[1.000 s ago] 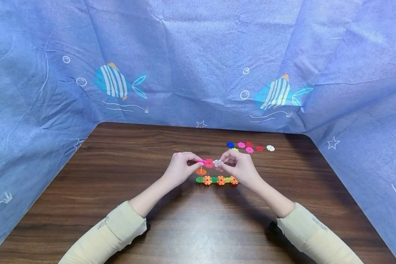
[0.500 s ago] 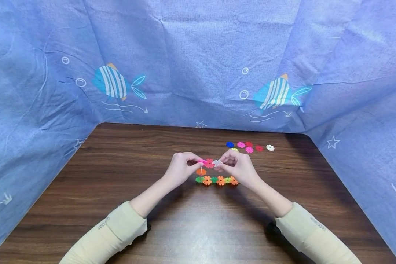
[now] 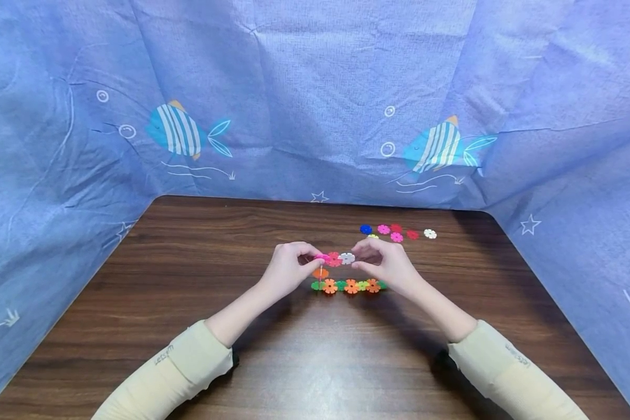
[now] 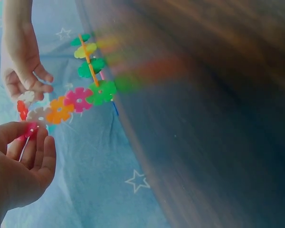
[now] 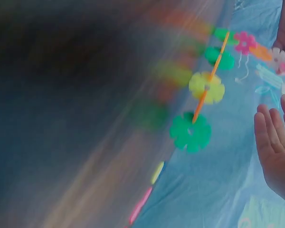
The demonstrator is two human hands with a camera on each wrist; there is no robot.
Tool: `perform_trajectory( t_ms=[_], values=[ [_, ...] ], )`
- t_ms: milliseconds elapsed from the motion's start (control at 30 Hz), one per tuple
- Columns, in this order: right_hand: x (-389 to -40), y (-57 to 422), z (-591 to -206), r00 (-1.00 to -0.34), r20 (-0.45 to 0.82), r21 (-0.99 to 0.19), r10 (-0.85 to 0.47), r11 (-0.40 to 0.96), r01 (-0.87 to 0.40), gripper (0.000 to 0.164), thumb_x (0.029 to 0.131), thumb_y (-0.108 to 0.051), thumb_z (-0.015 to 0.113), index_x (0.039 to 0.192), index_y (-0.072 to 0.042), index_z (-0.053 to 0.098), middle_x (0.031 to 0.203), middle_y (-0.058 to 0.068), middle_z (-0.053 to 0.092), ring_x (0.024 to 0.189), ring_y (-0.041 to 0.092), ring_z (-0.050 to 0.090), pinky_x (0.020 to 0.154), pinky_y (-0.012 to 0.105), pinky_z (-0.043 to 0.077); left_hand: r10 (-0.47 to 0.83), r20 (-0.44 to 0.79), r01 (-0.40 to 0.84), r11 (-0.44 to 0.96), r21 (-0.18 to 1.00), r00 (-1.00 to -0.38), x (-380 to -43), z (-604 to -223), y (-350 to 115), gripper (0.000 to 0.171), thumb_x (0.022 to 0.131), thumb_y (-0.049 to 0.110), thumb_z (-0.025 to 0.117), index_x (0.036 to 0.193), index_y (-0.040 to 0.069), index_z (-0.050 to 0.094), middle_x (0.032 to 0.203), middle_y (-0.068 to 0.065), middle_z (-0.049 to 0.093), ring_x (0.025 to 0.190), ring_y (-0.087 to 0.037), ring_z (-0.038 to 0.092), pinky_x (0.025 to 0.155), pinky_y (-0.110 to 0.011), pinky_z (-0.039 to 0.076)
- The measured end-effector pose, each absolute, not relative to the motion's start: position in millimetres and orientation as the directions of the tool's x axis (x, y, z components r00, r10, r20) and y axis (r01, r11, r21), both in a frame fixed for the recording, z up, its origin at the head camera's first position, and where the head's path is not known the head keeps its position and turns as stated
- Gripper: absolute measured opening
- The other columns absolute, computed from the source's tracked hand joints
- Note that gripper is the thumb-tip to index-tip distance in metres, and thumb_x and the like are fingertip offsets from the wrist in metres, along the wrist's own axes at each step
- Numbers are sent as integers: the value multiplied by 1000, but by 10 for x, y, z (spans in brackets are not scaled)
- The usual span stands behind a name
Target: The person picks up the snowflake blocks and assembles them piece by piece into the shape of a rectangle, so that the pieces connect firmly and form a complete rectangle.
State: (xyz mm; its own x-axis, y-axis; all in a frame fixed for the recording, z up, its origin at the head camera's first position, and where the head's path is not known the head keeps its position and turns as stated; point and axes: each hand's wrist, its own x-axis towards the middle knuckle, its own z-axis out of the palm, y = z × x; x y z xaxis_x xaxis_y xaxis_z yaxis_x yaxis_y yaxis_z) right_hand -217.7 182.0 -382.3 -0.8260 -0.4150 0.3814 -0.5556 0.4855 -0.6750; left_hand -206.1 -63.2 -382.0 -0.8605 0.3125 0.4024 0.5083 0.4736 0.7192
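My left hand (image 3: 287,267) pinches a pink flower-shaped linking disc (image 3: 322,258) between thumb and fingers. From it a red disc (image 3: 334,259) and a white disc (image 3: 347,258) run rightward. My right hand (image 3: 391,265) is just right of the white disc, its thumb and fingers spread apart with nothing between them. Below the pink disc the linked chain comes down through an orange disc (image 3: 321,273) to a row of green, orange (image 3: 351,286) and yellow discs. The left wrist view shows the chain bending at a green disc (image 4: 102,92). A green disc (image 5: 190,132) ends the row.
Behind my right hand lie loose discs on the brown wooden table (image 3: 215,245): a blue disc (image 3: 366,229), several pink and red ones, a partly covered yellow one and a white one (image 3: 430,234). A blue fish-print cloth (image 3: 315,116) hangs around the table's far side.
My right hand has let go of the white disc and drawn slightly right, uncovering the green disc at the row's right end. The left hand keeps its pinch in place.
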Motion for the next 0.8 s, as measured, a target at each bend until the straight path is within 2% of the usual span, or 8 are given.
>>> perform_trajectory(
  t_ms=[100, 200, 333, 533, 800],
  values=[
    [-2215, 1932, -3803, -813, 386, -632, -436, 517, -577, 26, 80, -16, 76, 103, -9, 67, 92, 2, 71, 84, 10, 67, 72, 26, 55, 316, 411, 517, 466, 718, -855, -2067, -3822, -647, 3, 82, 11, 73, 86, 11, 74, 77, 3, 69, 64, -4, 58, 59, -20, 50],
    [-2253, 2055, -3783, -796, 404, -586, -451, 541, -604, 31, 79, -15, 77, 107, -6, 66, 98, 6, 70, 86, 16, 67, 76, 32, 55, 320, 411, 520, 475, 710, -854, -2071, -3820, -660, 3, 83, 12, 73, 86, 11, 74, 76, 3, 69, 63, -4, 57, 58, -20, 50],
    [-2301, 2221, -3751, -756, 472, -481, -454, 587, -652, 37, 75, -13, 80, 108, -7, 66, 103, 6, 69, 87, 20, 66, 78, 40, 53, 323, 407, 518, 482, 706, -854, -2069, -3814, -670, 3, 83, 12, 73, 85, 11, 75, 76, 3, 69, 62, -4, 56, 58, -20, 50],
    [-2399, 2496, -3699, -738, 527, -376, -420, 664, -646, 43, 71, -12, 82, 111, -10, 66, 105, 3, 68, 90, 15, 60, 80, 36, 51, 315, 393, 502, 481, 719, -864, -2055, -3790, -691, 4, 82, 12, 73, 86, 12, 74, 76, 4, 68, 63, -5, 57, 56, -21, 49],
    [-2548, 2866, -3783, -750, 533, -328, -392, 722, -610, 46, 70, -8, 82, 113, -6, 65, 114, 11, 66, 101, 26, 62, 80, 39, 48, 322, 350, 471, 486, 737, -880, -2037, -3764, -706, 5, 83, 14, 73, 87, 13, 74, 77, 6, 67, 64, -7, 56, 56, -23, 48]
  ],
)
